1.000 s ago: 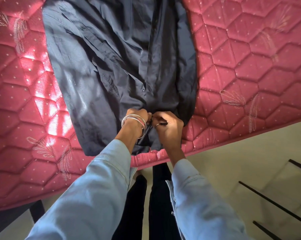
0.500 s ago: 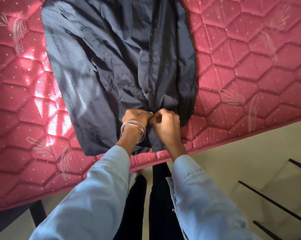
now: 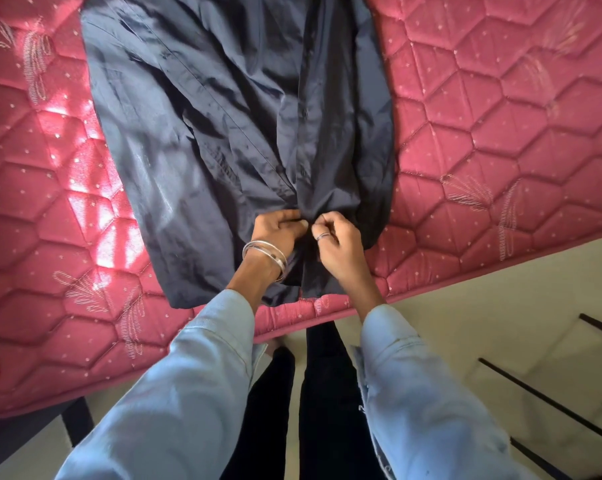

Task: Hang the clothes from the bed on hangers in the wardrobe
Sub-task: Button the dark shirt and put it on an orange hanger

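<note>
Pink mattress (image 3: 500,116) w/ navy shirt (image 3: 223,116) — both hands pinch its placket.

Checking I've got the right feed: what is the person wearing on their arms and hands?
Both arms are in light blue long sleeves. The left hand has thin silver bangles at the wrist; the right hand wears a silver ring.

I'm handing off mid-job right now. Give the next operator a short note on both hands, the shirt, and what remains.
Left hand: pinching the dark shirt at its front placket, near the bed's edge.
Right hand: pinching the same placket beside it; both appear to be working a button.
Shirt: lying flat on the pink mattress.
Done: shirt spread out.
Left: finish the front, fit a hanger, hang it in the wardrobe. Neither hanger nor wardrobe is in view.
</note>
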### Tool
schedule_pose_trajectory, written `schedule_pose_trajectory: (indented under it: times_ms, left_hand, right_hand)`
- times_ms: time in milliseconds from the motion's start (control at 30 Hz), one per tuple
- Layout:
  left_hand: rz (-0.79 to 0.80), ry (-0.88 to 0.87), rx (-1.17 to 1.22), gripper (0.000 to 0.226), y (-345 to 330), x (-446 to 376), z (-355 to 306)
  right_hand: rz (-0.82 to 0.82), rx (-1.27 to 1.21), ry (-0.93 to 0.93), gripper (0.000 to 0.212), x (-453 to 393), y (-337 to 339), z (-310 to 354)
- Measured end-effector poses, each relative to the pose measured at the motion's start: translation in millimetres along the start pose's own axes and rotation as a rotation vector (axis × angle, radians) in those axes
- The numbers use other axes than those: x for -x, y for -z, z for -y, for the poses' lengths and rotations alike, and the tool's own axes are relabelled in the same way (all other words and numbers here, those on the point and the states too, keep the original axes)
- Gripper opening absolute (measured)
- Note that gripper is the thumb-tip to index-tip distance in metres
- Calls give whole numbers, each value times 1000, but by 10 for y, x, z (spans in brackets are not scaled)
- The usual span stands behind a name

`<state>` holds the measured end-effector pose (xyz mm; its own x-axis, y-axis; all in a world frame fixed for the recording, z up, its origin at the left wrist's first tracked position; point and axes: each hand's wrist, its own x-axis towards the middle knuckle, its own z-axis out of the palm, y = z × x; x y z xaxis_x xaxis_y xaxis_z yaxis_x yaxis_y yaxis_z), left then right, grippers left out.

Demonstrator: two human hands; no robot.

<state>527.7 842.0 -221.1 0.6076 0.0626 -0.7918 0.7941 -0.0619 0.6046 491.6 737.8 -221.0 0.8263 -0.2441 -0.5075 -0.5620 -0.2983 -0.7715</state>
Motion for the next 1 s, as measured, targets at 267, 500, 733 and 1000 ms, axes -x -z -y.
schedule_pose_trajectory:
  times_ms: [267, 500, 733, 1000]
  left_hand:
    - [-135, -478, -570, 15, 260, -18, 88]
    - [-235, -514, -882, 60, 921, 130, 663]
    - [-65, -480, -1427, 71, 852, 387, 967]
    - [-526, -216, -273, 51, 679, 438, 372]
  right_hand:
    - [-62, -672, -349, 21, 27, 165, -76]
    - [-361, 170, -169, 51, 284, 512, -933]
    - [-55, 548, -145, 87, 472, 310, -838]
    - [-538, -62, -57, 40, 449, 39, -507]
